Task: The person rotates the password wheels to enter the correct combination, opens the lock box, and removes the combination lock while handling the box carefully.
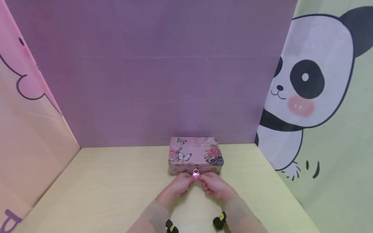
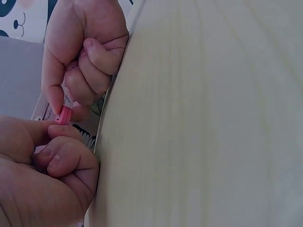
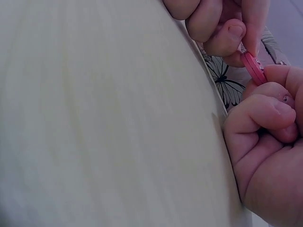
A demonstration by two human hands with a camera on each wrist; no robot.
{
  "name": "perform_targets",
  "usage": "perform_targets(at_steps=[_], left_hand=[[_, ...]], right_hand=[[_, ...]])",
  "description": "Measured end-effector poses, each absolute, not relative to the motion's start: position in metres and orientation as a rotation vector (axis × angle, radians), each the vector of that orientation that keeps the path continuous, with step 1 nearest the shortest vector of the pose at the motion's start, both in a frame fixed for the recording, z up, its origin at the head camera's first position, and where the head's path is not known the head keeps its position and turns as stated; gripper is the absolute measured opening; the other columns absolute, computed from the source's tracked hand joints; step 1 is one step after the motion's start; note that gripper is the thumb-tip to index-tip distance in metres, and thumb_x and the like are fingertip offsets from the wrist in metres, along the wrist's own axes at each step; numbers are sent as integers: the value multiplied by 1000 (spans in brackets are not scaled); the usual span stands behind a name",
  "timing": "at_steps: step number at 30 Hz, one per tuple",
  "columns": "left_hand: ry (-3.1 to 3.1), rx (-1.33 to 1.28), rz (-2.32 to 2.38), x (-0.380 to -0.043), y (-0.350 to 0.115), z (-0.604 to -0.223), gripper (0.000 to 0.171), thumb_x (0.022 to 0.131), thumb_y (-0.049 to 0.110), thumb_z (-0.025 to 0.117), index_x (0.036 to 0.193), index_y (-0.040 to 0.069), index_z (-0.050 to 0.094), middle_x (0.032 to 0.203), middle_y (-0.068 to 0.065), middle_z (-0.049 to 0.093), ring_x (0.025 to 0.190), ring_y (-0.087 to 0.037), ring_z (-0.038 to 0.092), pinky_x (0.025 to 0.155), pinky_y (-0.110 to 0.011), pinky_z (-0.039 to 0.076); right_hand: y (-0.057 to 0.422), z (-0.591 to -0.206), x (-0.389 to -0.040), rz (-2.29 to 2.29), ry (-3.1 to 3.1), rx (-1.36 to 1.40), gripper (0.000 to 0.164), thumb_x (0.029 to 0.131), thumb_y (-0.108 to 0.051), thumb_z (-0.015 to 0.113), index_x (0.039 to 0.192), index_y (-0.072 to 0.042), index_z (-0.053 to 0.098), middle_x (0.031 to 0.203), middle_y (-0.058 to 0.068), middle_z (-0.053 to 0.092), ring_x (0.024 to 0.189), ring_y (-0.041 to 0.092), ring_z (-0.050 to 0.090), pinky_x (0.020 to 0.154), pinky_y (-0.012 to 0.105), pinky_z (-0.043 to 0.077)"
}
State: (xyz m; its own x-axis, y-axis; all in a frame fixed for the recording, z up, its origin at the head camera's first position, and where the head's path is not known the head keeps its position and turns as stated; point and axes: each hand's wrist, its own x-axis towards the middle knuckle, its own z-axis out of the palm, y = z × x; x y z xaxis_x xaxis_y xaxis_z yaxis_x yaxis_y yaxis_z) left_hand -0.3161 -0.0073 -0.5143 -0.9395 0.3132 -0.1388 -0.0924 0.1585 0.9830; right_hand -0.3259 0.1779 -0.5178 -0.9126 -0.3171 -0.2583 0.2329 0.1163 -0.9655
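Observation:
A lidded box (image 1: 194, 150) in pink, printed with flowers and butterflies, stands at the back of the table with its lid down. From the metal clasp (image 1: 196, 167) on its front hangs a small pink padlock (image 1: 196, 175). My left hand (image 1: 181, 183) pinches the padlock's left side between thumb and forefinger, while my right hand (image 1: 216, 185) does the same on the right side. In the right wrist view the padlock (image 3: 254, 68) shows edge-on between the fingertips of both hands. The remaining fingers are curled in, near the tabletop. Fingers partly cover the box front.
The pale wood-grain table (image 1: 116, 187) extends to both sides of the box. Behind it rises a purple backdrop (image 1: 160, 71). A panda-printed panel (image 1: 317, 97) stands on the right, and a pink panel (image 1: 26, 129) on the left.

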Motion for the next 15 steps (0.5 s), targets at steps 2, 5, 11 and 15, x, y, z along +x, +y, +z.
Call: perform_targets(at_steps=[2, 5, 11, 15], left_hand=[[2128, 210, 1842, -316, -7, -514, 27, 104, 17, 53, 88, -3, 62, 59, 4, 43, 45, -7, 30, 42, -22, 24], [2127, 211, 1839, -316, -7, -514, 28, 104, 17, 53, 85, -2, 61, 58, 4, 42, 44, -7, 29, 41, -22, 24], [2122, 210, 1839, -316, -7, -513, 31, 104, 18, 54, 78, 2, 57, 56, 5, 40, 44, -7, 28, 41, -22, 23], [2123, 199, 1835, -316, -6, -512, 29, 103, 17, 53, 79, 2, 57, 57, 5, 41, 44, -7, 29, 41, -22, 23]], right_hand=[[177, -518, -326, -1846, 2009, -83, 22, 100, -24, 60, 87, -7, 57, 64, -4, 42, 51, 10, 34, 46, 23, 31], [177, -518, -325, -1844, 2018, -82, 23, 100, -24, 60, 85, -8, 55, 64, -4, 41, 51, 9, 33, 45, 23, 30], [175, -517, -324, -1842, 2035, -79, 22, 101, -24, 58, 91, -5, 59, 65, -4, 41, 51, 10, 33, 45, 22, 29], [175, -517, -325, -1841, 2034, -79, 24, 102, -25, 57, 92, -4, 59, 65, -4, 41, 52, 10, 33, 45, 22, 29]])
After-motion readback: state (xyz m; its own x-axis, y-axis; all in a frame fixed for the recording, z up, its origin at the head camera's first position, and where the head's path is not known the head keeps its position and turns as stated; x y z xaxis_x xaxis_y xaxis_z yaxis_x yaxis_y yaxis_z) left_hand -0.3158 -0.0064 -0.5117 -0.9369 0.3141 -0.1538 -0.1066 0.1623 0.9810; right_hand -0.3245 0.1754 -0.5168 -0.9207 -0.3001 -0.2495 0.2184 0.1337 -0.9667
